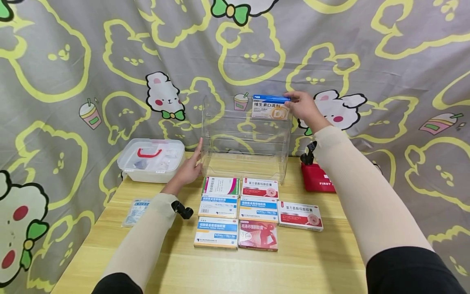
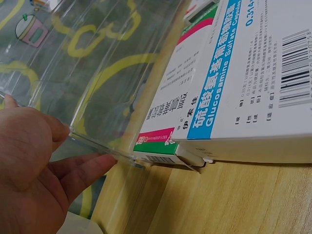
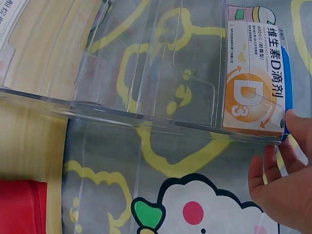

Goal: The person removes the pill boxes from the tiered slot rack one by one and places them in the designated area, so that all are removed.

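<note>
A clear tiered display rack stands upright at the back of the table. In its top tier, at the right end, sits a white, orange and blue vitamin D drops box. My right hand pinches that box at its upper right corner, some fingers lying outside the rack's side wall. With its index finger pointing up, my left hand touches the rack's left side near the bottom; other fingertips rest along the clear edge. Medicine boxes lie flat in front of the rack.
A lidded white box with a red handle stands left of the rack, a clear packet nearer me. A red first-aid pouch lies to the right. Directly behind hangs a patterned curtain.
</note>
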Demonstrator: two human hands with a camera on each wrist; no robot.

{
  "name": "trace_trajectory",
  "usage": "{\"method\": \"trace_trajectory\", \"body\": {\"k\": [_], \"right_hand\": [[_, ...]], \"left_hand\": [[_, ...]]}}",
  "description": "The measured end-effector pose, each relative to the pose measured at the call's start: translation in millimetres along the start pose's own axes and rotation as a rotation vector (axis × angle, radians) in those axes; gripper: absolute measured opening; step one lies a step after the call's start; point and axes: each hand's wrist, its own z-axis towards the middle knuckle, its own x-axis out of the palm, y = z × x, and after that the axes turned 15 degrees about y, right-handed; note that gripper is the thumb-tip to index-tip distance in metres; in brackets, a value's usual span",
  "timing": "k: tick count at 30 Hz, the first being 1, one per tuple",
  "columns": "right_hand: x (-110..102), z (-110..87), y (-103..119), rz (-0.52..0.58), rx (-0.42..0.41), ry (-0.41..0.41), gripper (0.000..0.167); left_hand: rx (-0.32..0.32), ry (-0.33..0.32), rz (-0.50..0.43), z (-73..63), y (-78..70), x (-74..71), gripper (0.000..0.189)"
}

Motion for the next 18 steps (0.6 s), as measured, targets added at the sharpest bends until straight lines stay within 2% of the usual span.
{"method": "trace_trajectory", "body": {"k": [11, 18], "right_hand": [[-1.5, -3.1, 7.4, 0.036, 0.012, -0.019, 0.045], [-5.8, -4.9, 13.8, 0.027, -0.037, -0.066, 0.043]], "left_hand": [[0.000, 0.005, -0.014, -0.4, -2.0, 0.4, 0.097], [-0.007, 0.008, -0.013, -0.1, -1.7, 0.3, 0.096]]}}
